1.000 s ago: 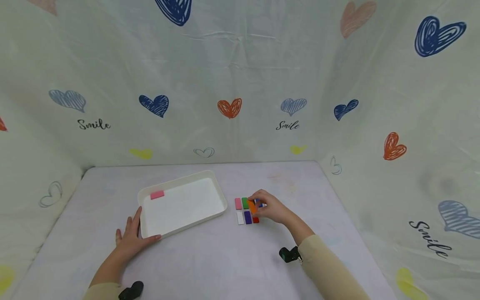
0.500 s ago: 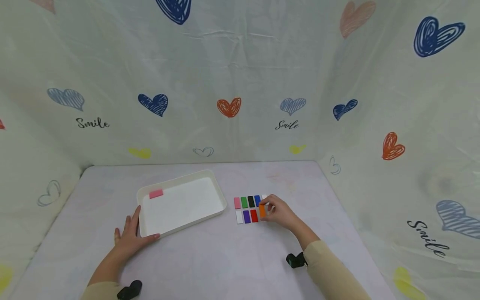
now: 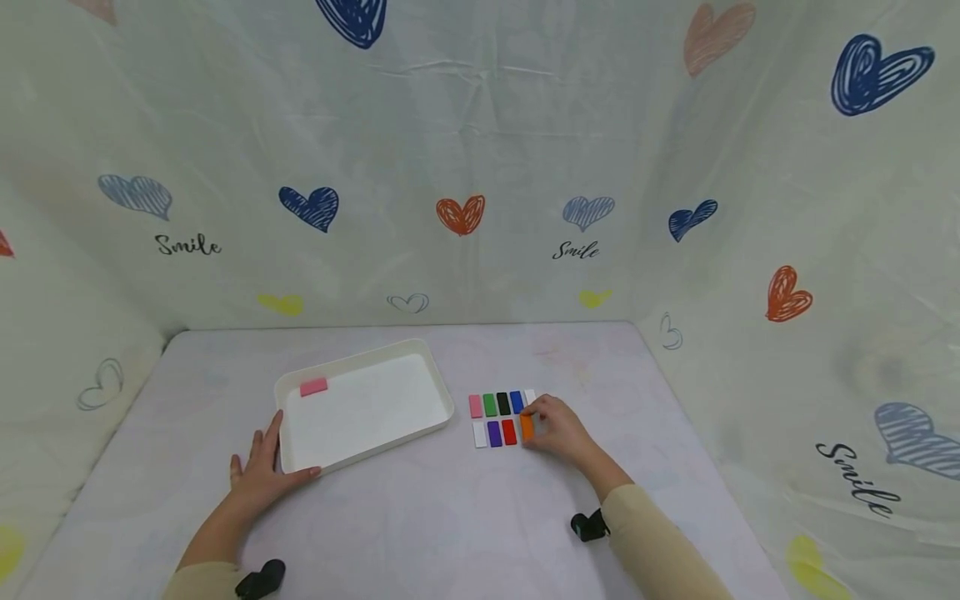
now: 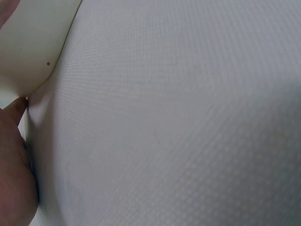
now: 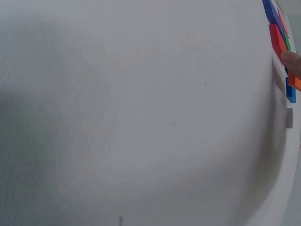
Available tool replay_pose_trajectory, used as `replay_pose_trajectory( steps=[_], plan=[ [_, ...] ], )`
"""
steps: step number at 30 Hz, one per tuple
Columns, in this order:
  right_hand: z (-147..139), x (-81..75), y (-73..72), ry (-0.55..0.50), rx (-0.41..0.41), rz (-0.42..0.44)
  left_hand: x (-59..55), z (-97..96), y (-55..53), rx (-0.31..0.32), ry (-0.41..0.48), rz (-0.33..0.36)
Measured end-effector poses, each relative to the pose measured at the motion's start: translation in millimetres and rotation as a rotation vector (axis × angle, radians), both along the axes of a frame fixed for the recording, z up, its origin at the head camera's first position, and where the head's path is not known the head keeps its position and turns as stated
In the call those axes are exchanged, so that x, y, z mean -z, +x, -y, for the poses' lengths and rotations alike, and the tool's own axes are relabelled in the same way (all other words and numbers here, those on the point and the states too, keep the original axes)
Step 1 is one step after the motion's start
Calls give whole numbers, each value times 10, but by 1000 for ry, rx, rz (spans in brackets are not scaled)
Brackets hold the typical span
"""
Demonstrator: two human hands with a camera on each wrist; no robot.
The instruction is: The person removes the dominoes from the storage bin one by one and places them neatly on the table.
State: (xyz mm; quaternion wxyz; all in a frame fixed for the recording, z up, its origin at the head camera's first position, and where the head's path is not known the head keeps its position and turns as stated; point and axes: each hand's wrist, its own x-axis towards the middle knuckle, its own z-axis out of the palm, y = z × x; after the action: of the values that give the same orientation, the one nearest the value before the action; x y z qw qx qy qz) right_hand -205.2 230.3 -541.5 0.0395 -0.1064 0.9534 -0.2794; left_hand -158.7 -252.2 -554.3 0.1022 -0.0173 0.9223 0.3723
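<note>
My right hand (image 3: 558,429) pinches a small flat orange block (image 3: 527,427) at the right end of the front row of coloured blocks, next to a red block (image 3: 509,432). In the right wrist view a fingertip (image 5: 291,60) lies at the orange block (image 5: 292,79). A purple block (image 3: 494,433) and a white block (image 3: 480,435) continue that row leftward. My left hand (image 3: 258,479) is spread at the near left corner of a white tray (image 3: 367,450), its thumb on the front edge and fingers along the left side. Inside the tray sits a pink block (image 3: 313,387).
Behind the front row lie pink (image 3: 476,406), green (image 3: 490,404), black (image 3: 503,403) and blue (image 3: 517,402) blocks, with a white block (image 3: 529,396) partly hidden by my right hand. A heart-printed curtain (image 3: 480,275) surrounds the table (image 3: 420,533) at the back and sides.
My right hand has carried the orange block from over the middle of the blocks rightward and lowered it beside the red one. The left hand and tray stay put.
</note>
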Motion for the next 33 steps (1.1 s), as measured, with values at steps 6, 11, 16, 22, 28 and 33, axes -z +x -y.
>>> replay_pose_trajectory(
  steps=[6,11,16,22,28,33],
  plan=[
    [5,17,-7,57,-34,-33,20,-1,-8,-3,1,2],
    [-5,36,-35,85,-37,-13,25,-5,-10,-4,-4,10],
    [-17,55,-80,107,-47,-4,15,-6,-9,-5,-6,9],
    [-25,75,-137,163,-81,-2,2,-5,-5,-4,-6,7],
    [-22,60,-158,179,-94,11,6,-7,6,-6,1,-2],
    [-19,27,-167,184,-104,19,10,-1,4,-3,0,-4]
  ],
)
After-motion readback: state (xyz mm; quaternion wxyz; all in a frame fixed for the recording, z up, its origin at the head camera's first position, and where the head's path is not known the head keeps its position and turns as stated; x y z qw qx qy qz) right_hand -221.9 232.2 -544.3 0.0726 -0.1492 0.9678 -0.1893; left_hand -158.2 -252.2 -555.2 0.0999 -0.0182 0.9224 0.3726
